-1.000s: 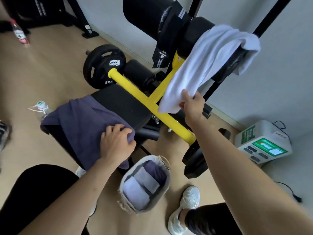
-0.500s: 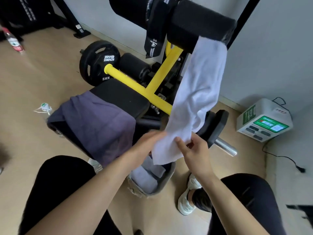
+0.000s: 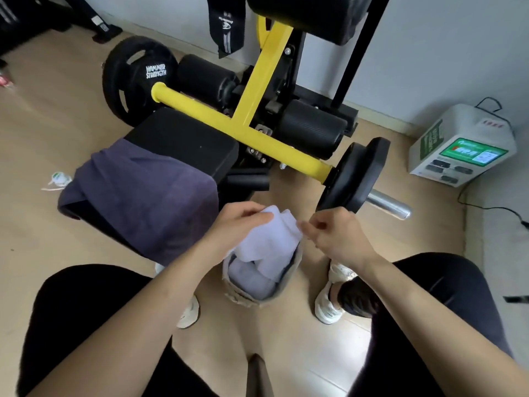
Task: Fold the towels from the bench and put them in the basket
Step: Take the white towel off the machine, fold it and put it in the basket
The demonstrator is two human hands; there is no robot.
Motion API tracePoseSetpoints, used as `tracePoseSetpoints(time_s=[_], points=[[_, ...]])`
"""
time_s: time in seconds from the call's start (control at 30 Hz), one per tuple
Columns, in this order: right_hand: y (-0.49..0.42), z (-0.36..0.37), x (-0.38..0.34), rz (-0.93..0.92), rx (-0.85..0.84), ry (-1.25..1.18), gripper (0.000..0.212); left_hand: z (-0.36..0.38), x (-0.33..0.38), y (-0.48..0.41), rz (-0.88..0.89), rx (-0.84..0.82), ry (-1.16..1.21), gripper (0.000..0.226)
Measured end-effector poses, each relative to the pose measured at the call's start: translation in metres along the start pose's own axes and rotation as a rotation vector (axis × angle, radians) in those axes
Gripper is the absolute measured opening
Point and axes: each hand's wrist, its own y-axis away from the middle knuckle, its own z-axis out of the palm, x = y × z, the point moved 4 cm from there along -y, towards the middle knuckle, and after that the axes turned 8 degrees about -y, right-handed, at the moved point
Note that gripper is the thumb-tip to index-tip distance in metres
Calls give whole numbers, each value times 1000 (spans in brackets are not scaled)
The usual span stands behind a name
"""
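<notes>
Head view (only one given). L hand (image 3: 240, 224) curled over top of white towel (image 3: 269, 242), gripping bunched cloth. R hand (image 3: 335, 239) just beside, thumb + index pinched on towel's R edge, other fingers curled in. Cloth bunched, not flat, held directly above basket (image 3: 290, 277), which sits on floor betw. the feet. Lower end drooping into basket mouth, over folded towels (image 3: 243, 277) already inside; can't tell if touching them.

Step in hand, prob.: folding this one before it goes in. To do it well:
- Lift clear of basket first, else lower end snags on rim or wads up inside.
- Find two corners and spread hands apart so cloth hangs flat.
- Halve, then halve again, edges lined up.
- Lower in flat beside or on top of the others, no stuffing.

Rel. to grip: bulk of cloth below and betw. both hands. L hand on its upper left, R hand at its upper right edge, grips close together, so little tension across the fabric.

Purple towel (image 3: 143, 202) draped over near end of bench (image 3: 183, 138), well apart from both hands, unfolded. Likely next.
</notes>
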Motion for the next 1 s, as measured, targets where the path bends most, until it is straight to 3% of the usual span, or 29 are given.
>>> tracePoseSetpoints(time_s=[0.1,0.13,0.2,0.27,0.37,0.57,0.67,0.83,1.0], points=[[-19,0,-2,-78,-48,-191,12,-6,9,1,152,-28,-218,41],[-23,4,-1,-89,-110,-272,4,-8,12,2,215,-45,-315,37],[-27,18,0,-102,-245,-371,24,-12,16,4,293,-62,-475,14],[-27,34,-4,-118,-414,-430,36,-16,19,7,338,-76,-537,9],[-26,51,-9,-154,-615,-408,31,-22,17,10,370,-100,-518,15],[-30,63,-2,-124,-732,-309,15,-38,9,11,322,-92,-538,27],[-33,66,2,-128,-718,-217,21,-46,5,13,280,-32,-526,26],[-39,61,10,-88,-627,-210,36,-63,7,17,350,221,-642,22],[-46,51,28,-48,-574,-181,17,-82,7,18,324,431,-603,15]])
